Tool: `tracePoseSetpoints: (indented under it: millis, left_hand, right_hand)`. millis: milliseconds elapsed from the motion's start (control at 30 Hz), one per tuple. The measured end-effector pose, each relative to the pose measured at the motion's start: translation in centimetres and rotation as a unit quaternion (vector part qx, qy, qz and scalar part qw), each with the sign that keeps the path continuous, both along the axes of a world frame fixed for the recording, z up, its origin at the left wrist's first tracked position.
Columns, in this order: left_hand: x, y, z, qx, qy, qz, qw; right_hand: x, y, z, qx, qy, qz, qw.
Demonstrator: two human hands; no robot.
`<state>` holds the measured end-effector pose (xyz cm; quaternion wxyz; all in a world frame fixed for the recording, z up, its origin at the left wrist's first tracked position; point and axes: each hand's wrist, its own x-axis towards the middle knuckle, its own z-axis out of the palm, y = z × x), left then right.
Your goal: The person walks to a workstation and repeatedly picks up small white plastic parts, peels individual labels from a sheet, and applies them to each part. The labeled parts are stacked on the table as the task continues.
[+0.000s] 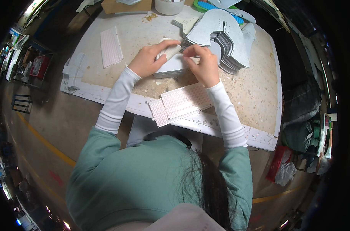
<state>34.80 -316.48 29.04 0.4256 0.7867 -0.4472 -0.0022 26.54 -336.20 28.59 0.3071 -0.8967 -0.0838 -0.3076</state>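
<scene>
My left hand is closed around a white curled piece, perhaps a roll or folded strip. Beside it, my right hand has thumb and forefinger drawn together in a pinch; whatever lies between them is too small to make out. Under both hands sits a low stack of pale cut pieces, partly covered by the fingers. To the right rises a tall stack of curved, light-grey cut pieces with dark edges, looking like shoe-upper parts. Printed label sheets in pink and white overlap near the table's front edge.
Another label sheet lies at the table's left. Rubber bands, a white tub and a cardboard box are at the back. A green tray stands behind the tall stack. A red crate is on the floor, right.
</scene>
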Motion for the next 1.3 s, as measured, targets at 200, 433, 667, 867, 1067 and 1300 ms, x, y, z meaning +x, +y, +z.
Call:
tracePoseSetpoints:
  millis: [200,433,667,867,1067,1300]
  left_hand:
    - [-0.6,-0.3,-0.6,0.008,-0.121,-0.001,0.993]
    - [-0.4,0.2,-0.1,0.032,0.01,0.006,0.999]
    - [-0.6,-0.1,-0.5,0.04,-0.076,0.001,0.996]
    - [-0.8,0.2,-0.3,0.052,-0.085,0.003,0.995]
    - [-0.3,-0.3,-0.7,-0.017,-0.057,0.006,0.998]
    - [-0.7,0.2,-0.8,0.028,-0.117,0.005,0.993]
  right_hand:
    - [0.1,1.0,-1.2,-0.079,-0.015,-0.008,0.997]
    - [0.1,-0.1,-0.1,0.114,0.017,0.043,0.992]
    - [0.2,1.1,-0.2,0.036,0.042,0.058,0.997]
    - [0.7,0.3,-0.4,0.062,0.019,0.003,0.998]
    - [0.4,0.1,-0.8,0.187,0.072,0.093,0.975]
    - [1.3,0.4,-1.9,0.046,-0.02,0.039,0.998]
